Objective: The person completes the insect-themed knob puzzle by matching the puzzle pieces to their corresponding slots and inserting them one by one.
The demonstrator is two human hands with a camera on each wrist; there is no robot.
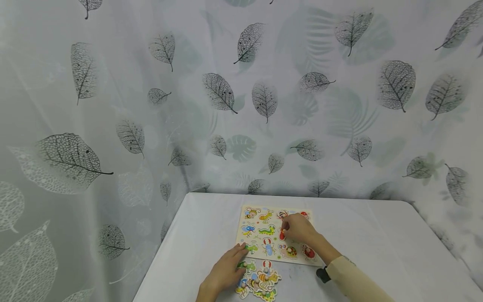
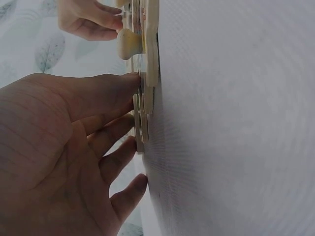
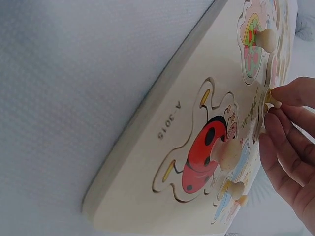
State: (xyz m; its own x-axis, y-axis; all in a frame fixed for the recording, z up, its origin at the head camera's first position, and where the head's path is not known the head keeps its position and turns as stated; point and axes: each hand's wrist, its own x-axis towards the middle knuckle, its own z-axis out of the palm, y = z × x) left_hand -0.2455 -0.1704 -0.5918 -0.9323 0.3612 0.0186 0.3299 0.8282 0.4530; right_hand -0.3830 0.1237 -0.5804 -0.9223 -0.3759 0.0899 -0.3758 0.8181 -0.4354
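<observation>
A wooden peg puzzle board (image 1: 290,261) printed with insects lies on the white table. My right hand (image 1: 299,228) is over its right half, thumb and fingertips pinching the small wooden knob (image 3: 272,101) of a puzzle piece, partly hidden by the fingers. A red shape (image 1: 282,235) shows just under the fingertips. My left hand (image 1: 226,268) rests at the board's lower left corner, its fingers extended and spread. Its thumb reaches the edge of the loose puzzle pieces (image 1: 264,283), piled in front of the board. A ladybug piece (image 3: 204,157) sits in its recess at the board's corner.
Another knobbed piece, green, yellow and red (image 3: 252,54), sits in the board beside the ladybug. A small black object (image 1: 323,274) shows at the right sleeve cuff. Leaf-patterned curtains (image 1: 241,126) hang behind and left of the white table (image 1: 377,235).
</observation>
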